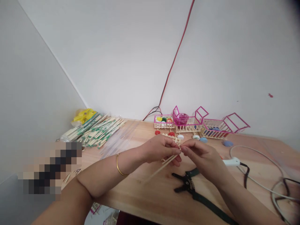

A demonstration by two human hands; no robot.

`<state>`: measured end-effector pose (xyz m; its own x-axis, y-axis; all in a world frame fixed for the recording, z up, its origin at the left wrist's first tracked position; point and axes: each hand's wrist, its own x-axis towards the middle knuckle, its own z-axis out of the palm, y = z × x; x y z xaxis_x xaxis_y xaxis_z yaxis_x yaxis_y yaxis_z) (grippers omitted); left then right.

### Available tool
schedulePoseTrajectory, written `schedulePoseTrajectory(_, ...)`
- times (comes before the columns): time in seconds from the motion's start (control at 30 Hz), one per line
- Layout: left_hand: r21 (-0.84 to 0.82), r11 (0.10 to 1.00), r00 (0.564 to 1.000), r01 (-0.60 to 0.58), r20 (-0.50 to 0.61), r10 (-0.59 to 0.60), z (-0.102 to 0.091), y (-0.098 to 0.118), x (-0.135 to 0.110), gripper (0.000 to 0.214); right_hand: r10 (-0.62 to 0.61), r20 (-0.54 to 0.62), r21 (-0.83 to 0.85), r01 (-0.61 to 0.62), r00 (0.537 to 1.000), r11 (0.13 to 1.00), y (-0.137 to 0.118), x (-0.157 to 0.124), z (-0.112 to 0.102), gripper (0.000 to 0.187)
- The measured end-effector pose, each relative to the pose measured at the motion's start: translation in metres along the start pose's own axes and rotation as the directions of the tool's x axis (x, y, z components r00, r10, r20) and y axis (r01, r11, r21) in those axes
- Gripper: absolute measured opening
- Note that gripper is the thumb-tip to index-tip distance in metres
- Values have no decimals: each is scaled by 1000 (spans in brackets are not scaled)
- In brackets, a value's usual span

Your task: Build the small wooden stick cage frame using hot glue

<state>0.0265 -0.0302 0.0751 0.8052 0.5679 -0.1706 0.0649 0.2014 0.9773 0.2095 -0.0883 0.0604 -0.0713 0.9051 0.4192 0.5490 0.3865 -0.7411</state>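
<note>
My left hand (161, 149), a gold bangle on its wrist, pinches a pair of thin wooden sticks (159, 168) that slant down to the left over the wooden table (145, 193). My right hand (201, 154) meets it fingertip to fingertip, closed on the upper end of the same sticks. Black pliers (187, 184) lie on the table just below both hands.
A pile of wrapped chopsticks (98, 131) and a yellow bag (84, 115) sit at the back left. Pink-and-wood stick models (199, 123) with bottle caps stand by the wall. A white glue gun (232, 161) and cables (269, 184) lie at the right. A red cable (173, 62) runs up the wall.
</note>
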Motion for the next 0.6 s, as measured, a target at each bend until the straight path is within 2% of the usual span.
schedulePoseTrajectory(0.13,34,998,998,50,39,-51,-1,5,-3,45,94,-118,45,-89,989,995,5,3,-16,26)
schedulePoseTrajectory(0.3,100,991,993,93,63,-100,-2,7,-7,31,158,-226,79,-144,961,986,18,2,-29,24)
schedulePoseTrajectory(0.43,101,989,994,107,19,-110,1,4,-5,26,188,-244,128,-161,951,979,22,1,-30,24)
schedulePoseTrajectory(0.6,108,988,992,107,-81,-99,3,4,-1,22,162,-279,116,-134,947,984,22,1,-31,23)
